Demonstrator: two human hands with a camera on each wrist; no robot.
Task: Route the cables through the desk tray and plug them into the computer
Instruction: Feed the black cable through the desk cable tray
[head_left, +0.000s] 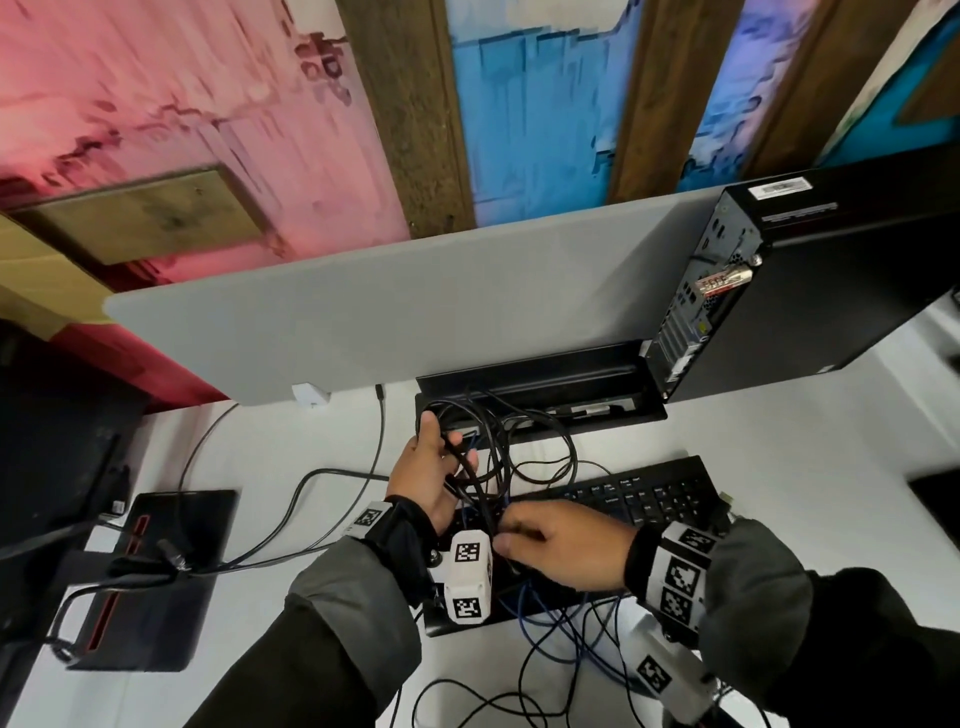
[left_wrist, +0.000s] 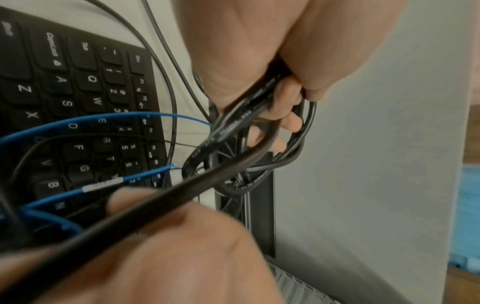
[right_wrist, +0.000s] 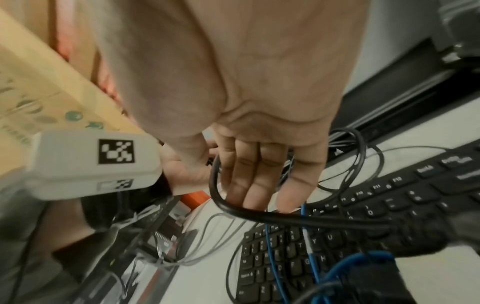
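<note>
My left hand (head_left: 452, 452) grips a bundle of looped black cables (head_left: 498, 447) just in front of the open black desk tray (head_left: 644, 415). In the left wrist view its fingers (left_wrist: 291, 121) curl round those black cables (left_wrist: 233, 127). My right hand (head_left: 511, 532) hovers over the keyboard's left end and pinches one thick black cable (right_wrist: 259, 214) between thumb and fingers (right_wrist: 249, 185). A thin blue cable (head_left: 524, 608) trails from the hands across the keyboard toward the desk's front edge. The black computer tower (head_left: 810, 291) stands at the right, its rear ports (head_left: 696, 312) facing the tray.
A black keyboard (head_left: 649, 493) lies under the cables. A grey divider panel (head_left: 415, 312) rises behind the tray. A monitor base (head_left: 156, 571) with its own cables sits at the left. Loose cable loops (head_left: 519, 701) hang over the desk's front edge.
</note>
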